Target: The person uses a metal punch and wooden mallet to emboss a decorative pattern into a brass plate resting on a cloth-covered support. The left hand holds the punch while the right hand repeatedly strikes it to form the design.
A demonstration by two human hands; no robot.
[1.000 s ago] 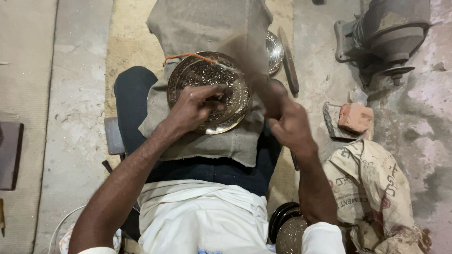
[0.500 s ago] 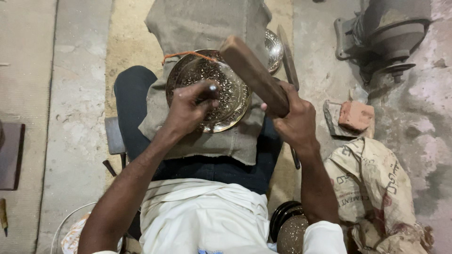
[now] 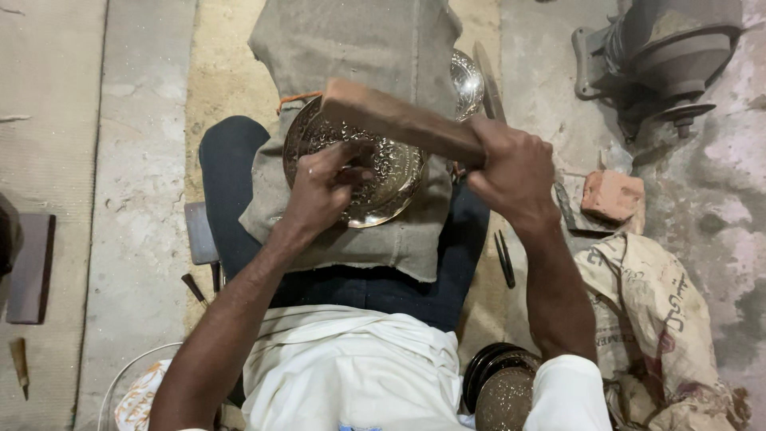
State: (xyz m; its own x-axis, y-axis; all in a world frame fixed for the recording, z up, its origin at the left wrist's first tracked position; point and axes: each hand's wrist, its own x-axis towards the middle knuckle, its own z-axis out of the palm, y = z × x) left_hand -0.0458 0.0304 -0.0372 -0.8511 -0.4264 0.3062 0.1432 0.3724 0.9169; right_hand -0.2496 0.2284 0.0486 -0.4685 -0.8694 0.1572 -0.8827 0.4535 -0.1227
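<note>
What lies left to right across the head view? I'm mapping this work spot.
Dark block → left hand on engraved metal plate → right hand gripping wooden mallet → brick → grey machine.

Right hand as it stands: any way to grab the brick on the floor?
Probably not yet: the right hand is gripping the wooden block. The brick lies uncovered just right of it.
</note>
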